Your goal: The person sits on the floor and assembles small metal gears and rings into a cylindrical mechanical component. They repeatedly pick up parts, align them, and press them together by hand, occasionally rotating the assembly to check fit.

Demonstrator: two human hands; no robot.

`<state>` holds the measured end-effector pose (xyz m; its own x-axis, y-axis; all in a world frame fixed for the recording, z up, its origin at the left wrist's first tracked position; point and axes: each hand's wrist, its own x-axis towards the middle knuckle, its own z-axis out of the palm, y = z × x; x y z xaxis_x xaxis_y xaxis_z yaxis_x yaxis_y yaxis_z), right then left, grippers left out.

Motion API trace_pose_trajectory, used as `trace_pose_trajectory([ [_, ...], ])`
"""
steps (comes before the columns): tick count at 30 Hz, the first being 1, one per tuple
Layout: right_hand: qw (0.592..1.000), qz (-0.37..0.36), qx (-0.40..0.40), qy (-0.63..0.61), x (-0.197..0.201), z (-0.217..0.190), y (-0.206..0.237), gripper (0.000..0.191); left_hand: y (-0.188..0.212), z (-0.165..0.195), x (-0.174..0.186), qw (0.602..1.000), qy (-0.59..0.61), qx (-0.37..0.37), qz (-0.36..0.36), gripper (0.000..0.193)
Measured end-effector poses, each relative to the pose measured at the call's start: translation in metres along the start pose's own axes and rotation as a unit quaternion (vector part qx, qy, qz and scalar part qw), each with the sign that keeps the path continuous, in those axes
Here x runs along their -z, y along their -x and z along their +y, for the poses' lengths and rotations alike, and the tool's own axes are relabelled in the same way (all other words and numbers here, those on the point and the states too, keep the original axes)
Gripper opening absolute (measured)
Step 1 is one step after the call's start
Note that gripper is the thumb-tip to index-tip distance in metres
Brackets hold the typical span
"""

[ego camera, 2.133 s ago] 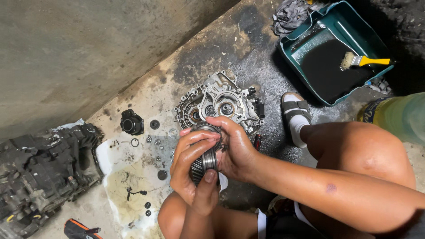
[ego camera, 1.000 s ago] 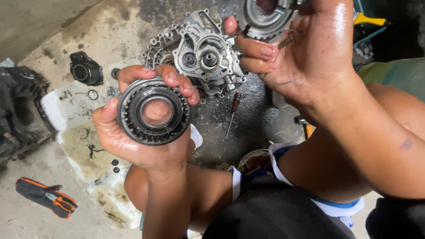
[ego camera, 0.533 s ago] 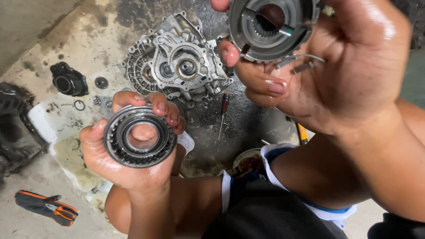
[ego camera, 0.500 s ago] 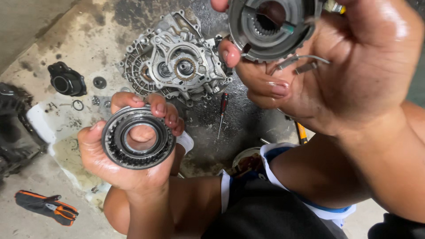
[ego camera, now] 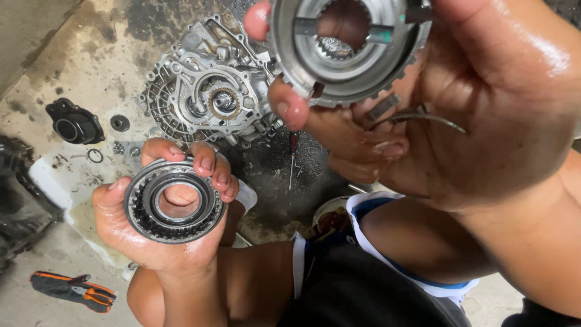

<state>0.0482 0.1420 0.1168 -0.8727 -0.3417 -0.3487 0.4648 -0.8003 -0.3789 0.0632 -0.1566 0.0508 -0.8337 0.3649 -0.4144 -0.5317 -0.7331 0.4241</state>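
My left hand (ego camera: 158, 227) is shut around a round steel ring with inner teeth (ego camera: 174, 201), held flat toward the camera at lower left. My right hand (ego camera: 460, 115) is raised close to the camera at upper right and grips a toothed steel hub with a splined bore (ego camera: 348, 51). A thin bent wire spring (ego camera: 423, 118) and a small metal key (ego camera: 383, 107) rest against that hand's fingers. Both hands look oily. Behind them an aluminium gearbox casing (ego camera: 212, 91) lies on the stained concrete floor.
A black round cap (ego camera: 74, 123), a small gear (ego camera: 120, 123) and washers (ego camera: 95, 155) lie on the floor at left. A screwdriver (ego camera: 293, 158) lies below the casing. Orange-handled pliers (ego camera: 75, 289) sit at lower left. Dark engine parts (ego camera: 15, 206) fill the left edge.
The two hands came apart, separating the ring from the hub. My right hand rose closer to the camera with the hub; my left hand lowered slightly with the ring.
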Motion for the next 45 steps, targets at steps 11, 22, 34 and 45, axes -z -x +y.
trace_pose_trajectory([
  [11,0.998,-0.034,0.021,0.043,0.025,-0.005,0.012,0.064,-0.008,-0.004,0.015,0.999,0.011,0.027,0.014,0.049],
  [22,0.997,-0.046,0.005,0.064,0.024,0.001,0.003,0.065,-0.013,-0.010,0.012,0.998,-0.005,0.053,0.025,0.053],
  [34,0.993,-0.044,-0.011,0.110,0.028,0.009,-0.008,0.066,-0.020,-0.017,0.002,0.998,-0.024,0.063,0.017,0.061],
  [45,0.985,-0.012,0.002,0.174,0.055,0.018,-0.021,0.065,-0.037,-0.036,-0.005,0.992,-0.049,0.059,-0.100,0.066],
])
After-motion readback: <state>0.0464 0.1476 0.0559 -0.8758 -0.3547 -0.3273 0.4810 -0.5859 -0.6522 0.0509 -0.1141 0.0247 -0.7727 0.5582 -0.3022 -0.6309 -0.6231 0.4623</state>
